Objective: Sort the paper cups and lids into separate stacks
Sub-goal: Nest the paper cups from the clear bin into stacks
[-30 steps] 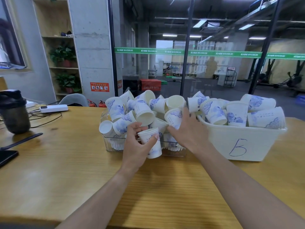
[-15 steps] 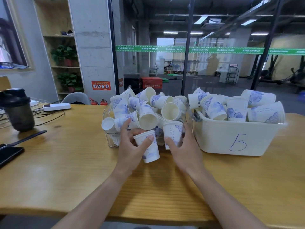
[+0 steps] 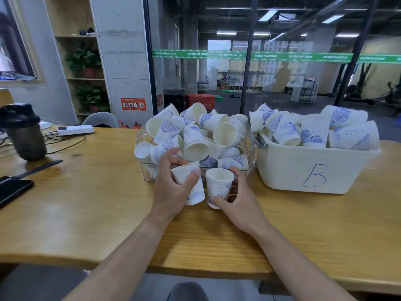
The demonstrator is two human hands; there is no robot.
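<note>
My left hand (image 3: 171, 190) grips a small stack of white paper cups with blue print (image 3: 193, 187), tilted, just in front of the clear bin. My right hand (image 3: 236, 198) holds a single upright paper cup (image 3: 218, 187) right beside that stack, its mouth facing up. Behind both hands a clear bin (image 3: 143, 168) is heaped with several loose paper cups (image 3: 195, 137). To the right a white tub marked "B" (image 3: 312, 170) holds several more cups (image 3: 314, 131). No lids are visible.
A dark shaker bottle (image 3: 23, 133) stands at the left on the wooden table (image 3: 86, 203), with a black phone (image 3: 13, 190), a black strip (image 3: 39, 168) and a white power strip (image 3: 74, 129) with cables. A glass wall lies beyond the table.
My right hand drew one cup out of the clear bin and brought it down toward me beside the left hand's stack. My left hand pulled back slightly with its cups.
</note>
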